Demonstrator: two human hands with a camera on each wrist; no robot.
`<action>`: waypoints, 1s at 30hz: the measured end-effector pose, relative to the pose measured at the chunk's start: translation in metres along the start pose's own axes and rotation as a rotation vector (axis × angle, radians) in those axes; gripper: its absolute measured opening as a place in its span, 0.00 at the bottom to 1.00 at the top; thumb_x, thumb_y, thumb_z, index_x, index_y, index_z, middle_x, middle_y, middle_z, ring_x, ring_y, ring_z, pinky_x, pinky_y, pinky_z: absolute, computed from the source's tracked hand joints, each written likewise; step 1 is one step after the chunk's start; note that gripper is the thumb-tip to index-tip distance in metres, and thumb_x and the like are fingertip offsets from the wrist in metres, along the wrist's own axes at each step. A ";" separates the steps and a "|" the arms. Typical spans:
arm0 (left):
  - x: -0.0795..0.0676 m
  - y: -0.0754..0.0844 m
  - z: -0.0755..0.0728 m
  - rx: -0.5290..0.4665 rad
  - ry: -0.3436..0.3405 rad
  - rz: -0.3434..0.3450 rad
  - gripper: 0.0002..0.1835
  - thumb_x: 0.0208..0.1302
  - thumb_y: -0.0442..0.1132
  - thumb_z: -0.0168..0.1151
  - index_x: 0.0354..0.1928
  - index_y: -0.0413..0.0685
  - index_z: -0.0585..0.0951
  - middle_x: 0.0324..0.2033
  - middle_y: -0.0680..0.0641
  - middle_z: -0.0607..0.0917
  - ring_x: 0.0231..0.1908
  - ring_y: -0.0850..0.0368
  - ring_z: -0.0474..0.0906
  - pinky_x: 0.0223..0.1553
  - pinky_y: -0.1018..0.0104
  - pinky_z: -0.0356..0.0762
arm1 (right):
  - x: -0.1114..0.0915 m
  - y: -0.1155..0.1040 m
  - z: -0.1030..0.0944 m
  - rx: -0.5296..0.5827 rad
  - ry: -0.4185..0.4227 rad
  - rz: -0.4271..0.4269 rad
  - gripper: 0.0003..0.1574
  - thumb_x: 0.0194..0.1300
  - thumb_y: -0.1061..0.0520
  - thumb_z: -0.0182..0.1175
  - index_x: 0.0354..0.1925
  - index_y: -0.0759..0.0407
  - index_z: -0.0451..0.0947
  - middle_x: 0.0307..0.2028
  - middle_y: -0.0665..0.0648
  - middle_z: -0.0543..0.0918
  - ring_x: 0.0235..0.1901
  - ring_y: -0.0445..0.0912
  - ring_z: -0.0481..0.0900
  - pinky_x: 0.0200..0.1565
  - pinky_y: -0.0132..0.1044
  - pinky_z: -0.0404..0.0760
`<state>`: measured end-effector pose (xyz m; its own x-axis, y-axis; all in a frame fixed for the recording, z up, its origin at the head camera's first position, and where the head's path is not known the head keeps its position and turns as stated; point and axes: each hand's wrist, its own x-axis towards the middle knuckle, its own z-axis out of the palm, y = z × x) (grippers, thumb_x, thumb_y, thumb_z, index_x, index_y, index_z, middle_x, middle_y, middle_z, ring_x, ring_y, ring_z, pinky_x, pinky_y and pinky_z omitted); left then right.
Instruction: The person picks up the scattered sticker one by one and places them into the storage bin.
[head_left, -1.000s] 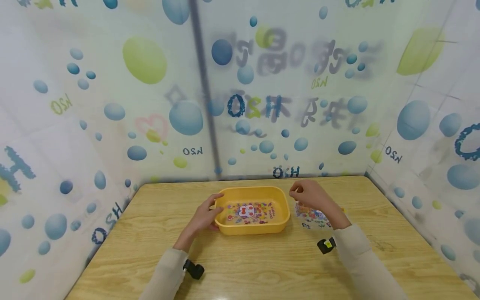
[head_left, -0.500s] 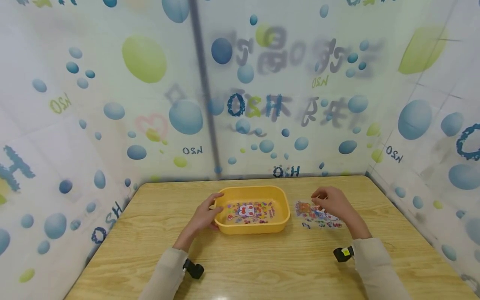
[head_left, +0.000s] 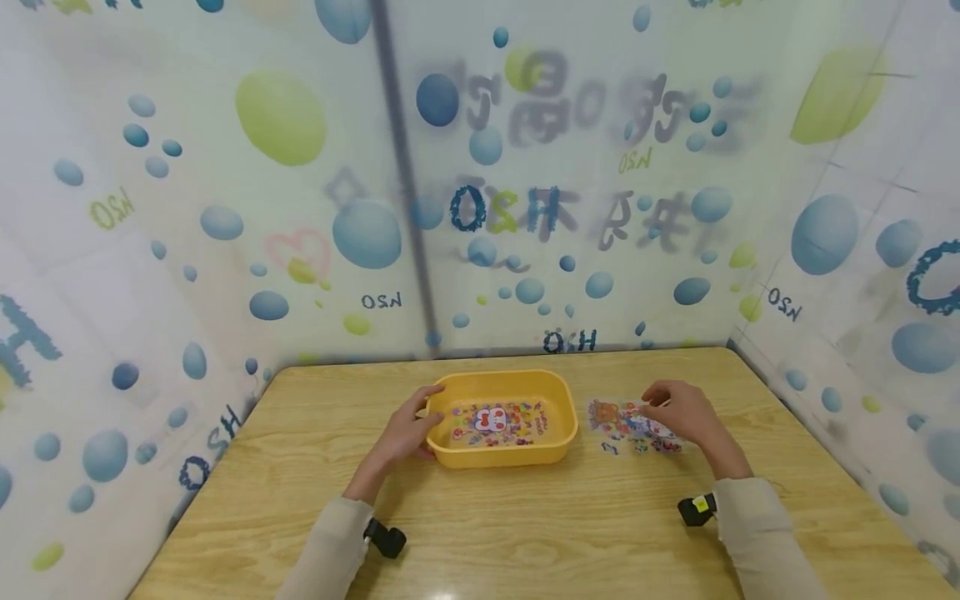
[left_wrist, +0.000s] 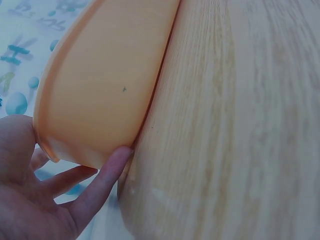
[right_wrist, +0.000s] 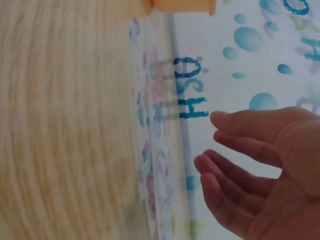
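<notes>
A yellow plastic tray (head_left: 498, 457) stands on the table with a colourful sticker sheet (head_left: 492, 423) lying inside, a white rabbit-like figure printed on it. My left hand (head_left: 405, 432) grips the tray's left end, thumb over the rim; the left wrist view shows the fingers (left_wrist: 104, 182) against its outer wall. To the right of the tray lie more printed clear sticker sheets (head_left: 617, 423), overlapping in the right wrist view. My right hand (head_left: 686, 412) hovers over their right part with fingers loosely bent and apart, nothing between them. It hides some of the sheets.
The wood-grain table (head_left: 517, 533) reaches to a patterned curtain (head_left: 495, 275) behind it, and curtain also hangs at both sides. A small black camera is strapped at each wrist, the left camera (head_left: 386, 538) and the right camera (head_left: 697, 509).
My right hand has moved right from beside the tray's right end to over the sticker sheets, its fingers now more spread. The left hand and the tray have stayed in place.
</notes>
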<state>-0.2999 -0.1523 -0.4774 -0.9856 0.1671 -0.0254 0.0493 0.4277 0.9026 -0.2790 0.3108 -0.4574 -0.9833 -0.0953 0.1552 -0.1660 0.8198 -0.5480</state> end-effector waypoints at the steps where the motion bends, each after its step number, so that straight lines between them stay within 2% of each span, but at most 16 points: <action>1: 0.000 0.000 0.000 -0.002 0.000 -0.001 0.25 0.69 0.43 0.56 0.67 0.69 0.68 0.68 0.40 0.65 0.47 0.44 0.79 0.21 0.55 0.84 | -0.001 0.002 -0.001 -0.023 0.003 0.016 0.19 0.64 0.51 0.63 0.46 0.64 0.80 0.42 0.64 0.83 0.37 0.50 0.79 0.34 0.42 0.82; 5: 0.000 -0.001 -0.001 -0.005 -0.009 0.007 0.25 0.69 0.43 0.56 0.67 0.68 0.67 0.69 0.41 0.64 0.47 0.44 0.79 0.20 0.55 0.84 | -0.009 0.010 -0.006 -0.063 -0.017 0.103 0.27 0.61 0.47 0.64 0.49 0.67 0.78 0.47 0.70 0.80 0.33 0.52 0.79 0.36 0.48 0.81; 8: 0.000 -0.001 -0.001 -0.001 -0.011 0.008 0.26 0.70 0.43 0.56 0.67 0.68 0.67 0.69 0.41 0.64 0.46 0.45 0.80 0.20 0.55 0.84 | -0.012 0.015 -0.010 -0.084 -0.054 0.175 0.36 0.58 0.44 0.66 0.51 0.73 0.75 0.49 0.75 0.77 0.37 0.59 0.79 0.41 0.54 0.80; 10: 0.000 0.000 -0.001 0.003 -0.009 0.007 0.26 0.69 0.43 0.56 0.67 0.68 0.67 0.69 0.40 0.65 0.44 0.46 0.80 0.21 0.55 0.84 | -0.013 0.020 -0.011 -0.112 -0.068 0.215 0.42 0.56 0.40 0.67 0.52 0.76 0.74 0.50 0.76 0.76 0.42 0.62 0.76 0.45 0.58 0.78; 14: 0.000 0.001 -0.002 0.016 -0.003 0.003 0.25 0.69 0.43 0.56 0.67 0.69 0.67 0.68 0.40 0.66 0.42 0.47 0.80 0.21 0.56 0.84 | -0.012 0.027 -0.010 -0.162 -0.073 0.265 0.52 0.51 0.35 0.69 0.53 0.78 0.72 0.49 0.77 0.76 0.44 0.65 0.74 0.47 0.60 0.77; 18: 0.000 0.001 -0.002 0.014 -0.010 -0.004 0.25 0.70 0.43 0.56 0.67 0.69 0.67 0.67 0.40 0.67 0.43 0.46 0.80 0.21 0.56 0.84 | -0.012 0.031 -0.011 -0.172 -0.067 0.272 0.50 0.53 0.38 0.69 0.53 0.80 0.71 0.50 0.79 0.74 0.47 0.68 0.71 0.48 0.63 0.75; 25: 0.001 0.000 -0.002 -0.003 -0.013 -0.002 0.26 0.69 0.43 0.56 0.67 0.69 0.67 0.65 0.40 0.68 0.41 0.48 0.80 0.20 0.55 0.84 | -0.014 0.036 -0.019 -0.163 -0.079 0.233 0.36 0.58 0.50 0.65 0.52 0.79 0.73 0.50 0.79 0.75 0.48 0.70 0.71 0.49 0.64 0.74; 30: 0.000 0.001 -0.002 -0.007 -0.016 0.003 0.25 0.70 0.43 0.55 0.67 0.68 0.67 0.64 0.40 0.70 0.40 0.48 0.81 0.20 0.54 0.84 | -0.014 0.038 -0.022 -0.165 -0.105 0.265 0.40 0.57 0.47 0.66 0.54 0.79 0.72 0.51 0.79 0.73 0.49 0.70 0.68 0.51 0.66 0.72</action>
<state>-0.3004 -0.1534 -0.4761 -0.9828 0.1823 -0.0297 0.0508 0.4210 0.9056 -0.2699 0.3560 -0.4624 -0.9944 0.0826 -0.0656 0.1025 0.9037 -0.4158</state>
